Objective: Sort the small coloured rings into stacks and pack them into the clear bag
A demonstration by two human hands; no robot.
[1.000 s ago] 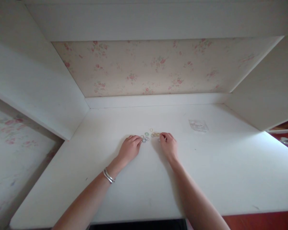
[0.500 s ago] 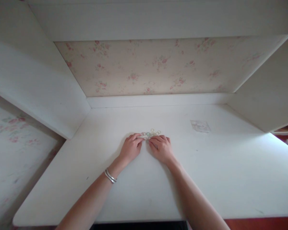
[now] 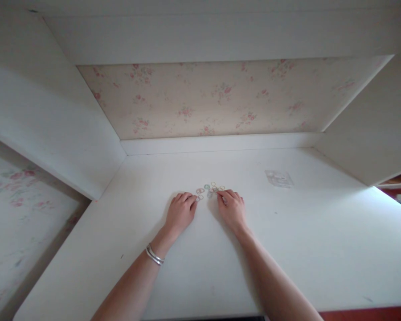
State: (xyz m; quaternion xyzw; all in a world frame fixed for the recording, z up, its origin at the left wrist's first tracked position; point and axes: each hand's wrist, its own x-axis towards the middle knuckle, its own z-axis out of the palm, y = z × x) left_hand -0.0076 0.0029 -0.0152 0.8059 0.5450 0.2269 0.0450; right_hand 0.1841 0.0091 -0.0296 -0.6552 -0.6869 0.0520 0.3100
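Observation:
Several small thin rings in pink, green, grey and yellow lie in loose groups on the white desk. My left hand [image 3: 181,211] rests at their left side, thumb and forefinger pinched on the edge of a pink ring [image 3: 200,197]. Just above it are more pinkish rings [image 3: 199,191]. A green ring [image 3: 206,187] sits in the middle, and a yellow ring [image 3: 213,183] is at the far side. My right hand [image 3: 232,209] is at the right end, fingertips closed together at the greyish rings [image 3: 210,194]; its fingers partly hide what they hold.
A clear plastic bag [image 3: 279,179] lies on the desk [image 3: 194,267] to the right. Beyond stands a low white ledge [image 3: 220,143] below flowered wallpaper. White panels [image 3: 370,116] rise on both sides, and a shelf [image 3: 220,33] overhangs the back.
My hands have moved apart, the right one to the right. The rings, bunched between the fingers before, are now spread into smaller groups and more of them show.

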